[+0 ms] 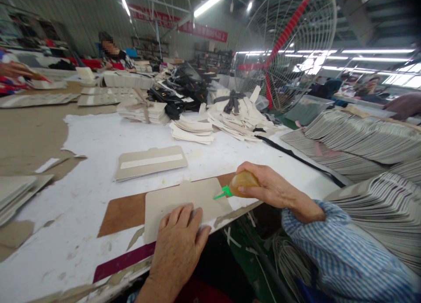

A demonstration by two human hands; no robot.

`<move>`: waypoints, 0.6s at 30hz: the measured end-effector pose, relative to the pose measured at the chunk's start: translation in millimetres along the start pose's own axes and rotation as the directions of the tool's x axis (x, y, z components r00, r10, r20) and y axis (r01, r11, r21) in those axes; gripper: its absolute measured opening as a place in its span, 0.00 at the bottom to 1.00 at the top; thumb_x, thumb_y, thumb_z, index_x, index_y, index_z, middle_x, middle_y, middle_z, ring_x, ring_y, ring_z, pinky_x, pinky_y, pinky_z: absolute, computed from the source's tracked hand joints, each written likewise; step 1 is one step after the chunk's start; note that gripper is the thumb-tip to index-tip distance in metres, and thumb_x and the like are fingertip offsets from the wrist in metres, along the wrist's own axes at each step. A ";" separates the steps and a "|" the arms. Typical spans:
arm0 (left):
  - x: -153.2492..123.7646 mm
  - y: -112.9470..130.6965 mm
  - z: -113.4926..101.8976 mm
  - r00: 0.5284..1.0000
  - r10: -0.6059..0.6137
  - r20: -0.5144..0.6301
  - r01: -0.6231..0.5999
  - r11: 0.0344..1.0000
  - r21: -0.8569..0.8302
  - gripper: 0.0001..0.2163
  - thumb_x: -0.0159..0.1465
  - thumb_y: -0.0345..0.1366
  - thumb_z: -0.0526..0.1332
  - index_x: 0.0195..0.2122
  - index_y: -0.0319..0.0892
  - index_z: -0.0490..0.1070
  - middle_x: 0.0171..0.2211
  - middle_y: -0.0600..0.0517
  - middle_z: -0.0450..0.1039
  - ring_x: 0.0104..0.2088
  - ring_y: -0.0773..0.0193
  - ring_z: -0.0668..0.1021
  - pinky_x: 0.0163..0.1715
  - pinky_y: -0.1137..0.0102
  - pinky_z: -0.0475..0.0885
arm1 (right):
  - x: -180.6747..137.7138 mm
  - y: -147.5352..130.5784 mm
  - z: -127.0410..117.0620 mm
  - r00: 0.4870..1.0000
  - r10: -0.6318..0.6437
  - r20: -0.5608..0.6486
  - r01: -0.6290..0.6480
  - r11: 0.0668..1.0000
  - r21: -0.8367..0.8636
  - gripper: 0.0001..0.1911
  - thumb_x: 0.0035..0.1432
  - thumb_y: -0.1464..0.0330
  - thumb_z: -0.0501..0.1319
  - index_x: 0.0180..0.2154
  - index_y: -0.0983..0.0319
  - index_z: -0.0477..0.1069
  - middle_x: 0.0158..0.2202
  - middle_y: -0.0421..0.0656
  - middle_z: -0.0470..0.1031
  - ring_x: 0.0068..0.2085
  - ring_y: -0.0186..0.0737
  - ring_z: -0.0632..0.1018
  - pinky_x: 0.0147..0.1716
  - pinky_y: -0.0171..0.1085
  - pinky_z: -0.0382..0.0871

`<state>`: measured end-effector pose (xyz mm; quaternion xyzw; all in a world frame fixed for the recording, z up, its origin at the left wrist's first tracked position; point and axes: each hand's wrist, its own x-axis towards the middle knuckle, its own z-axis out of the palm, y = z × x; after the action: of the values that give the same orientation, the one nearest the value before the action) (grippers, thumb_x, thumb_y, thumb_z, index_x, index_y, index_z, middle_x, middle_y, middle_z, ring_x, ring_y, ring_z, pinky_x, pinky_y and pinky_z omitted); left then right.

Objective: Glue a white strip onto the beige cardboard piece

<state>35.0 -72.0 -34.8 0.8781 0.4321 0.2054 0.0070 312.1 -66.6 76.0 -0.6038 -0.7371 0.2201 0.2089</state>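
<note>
My right hand (268,187) is wrapped round a glue bottle (244,183) with amber contents and a green nozzle (223,192). The bottle is tipped so that its nozzle points left, over the right part of a beige card piece (194,195); whether the tip touches the card I cannot tell. My left hand (182,237) lies flat on the card's lower edge with its fingers extended. Beneath the card, a brown strip (123,213) sticks out on the left and again at the upper right. A maroon strip (123,261) lies by the table's front edge, left of my left hand.
Behind the card lies a small stack of beige cards (151,162) with a white strip on top. Further back are bundled cards (143,112), cream pieces (192,130) and black material (184,86). Large stacked sheets (381,197) stand at right, near a big fan (286,44). Other people sit beyond.
</note>
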 end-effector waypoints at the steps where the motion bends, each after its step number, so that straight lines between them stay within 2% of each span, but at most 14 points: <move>1: -0.3 0.5 0.2 1.000 -0.006 -0.002 0.006 1.000 -0.008 0.15 0.69 0.39 0.63 0.55 0.45 0.74 0.55 0.46 0.76 0.55 0.46 0.74 0.52 0.48 0.70 | -1.5 1.7 2.9 1.000 0.012 -0.008 -0.012 0.999 0.045 0.13 0.62 0.57 0.65 0.41 0.58 0.71 0.32 0.38 0.74 0.32 0.41 0.73 0.31 0.38 0.62; 4: -1.3 2.3 1.4 1.000 -0.018 -0.007 0.018 0.999 -0.029 0.18 0.68 0.41 0.65 0.56 0.40 0.73 0.54 0.45 0.77 0.54 0.47 0.74 0.53 0.49 0.70 | -3.0 9.5 16.7 0.992 0.080 -0.102 -0.052 0.967 0.251 0.16 0.61 0.55 0.66 0.44 0.58 0.69 0.31 0.38 0.73 0.31 0.40 0.72 0.29 0.38 0.63; 8: -2.2 3.1 3.6 1.000 -0.004 -0.010 0.004 1.000 -0.019 0.17 0.68 0.43 0.64 0.53 0.38 0.74 0.56 0.42 0.76 0.55 0.46 0.74 0.55 0.50 0.70 | 7.0 10.6 41.1 0.971 0.171 -0.169 -0.056 0.845 0.532 0.21 0.59 0.54 0.69 0.46 0.57 0.66 0.32 0.38 0.72 0.31 0.41 0.72 0.28 0.38 0.65; 11: -3.4 3.3 5.1 1.000 0.000 -0.021 0.000 1.000 -0.007 0.18 0.69 0.45 0.63 0.53 0.38 0.74 0.56 0.42 0.76 0.56 0.47 0.74 0.56 0.50 0.70 | 20.7 -3.8 56.2 0.985 0.103 -0.139 -0.009 0.836 0.549 0.20 0.58 0.55 0.69 0.45 0.57 0.66 0.32 0.38 0.71 0.31 0.41 0.71 0.28 0.38 0.64; 15: -5.9 4.1 8.8 0.999 0.007 -0.034 -0.007 1.000 0.005 0.19 0.70 0.46 0.61 0.54 0.37 0.73 0.57 0.41 0.76 0.56 0.47 0.75 0.54 0.51 0.71 | 37.8 -29.5 68.4 0.997 -0.029 -0.076 0.060 0.890 0.452 0.16 0.59 0.58 0.67 0.44 0.57 0.68 0.31 0.37 0.71 0.32 0.40 0.70 0.30 0.39 0.62; 18: -7.6 4.4 13.0 0.998 0.011 -0.060 -0.011 1.000 0.004 0.19 0.71 0.46 0.60 0.54 0.36 0.73 0.57 0.40 0.76 0.57 0.47 0.76 0.55 0.52 0.71 | 45.6 -39.8 73.8 0.996 -0.081 -0.036 0.088 0.911 0.403 0.16 0.59 0.57 0.67 0.44 0.58 0.68 0.32 0.37 0.71 0.33 0.40 0.71 0.31 0.39 0.62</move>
<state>39.0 -78.4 -48.5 0.8740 0.4275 0.2309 -0.0085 229.6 -34.1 40.7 -0.5171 -0.6994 0.3528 0.3451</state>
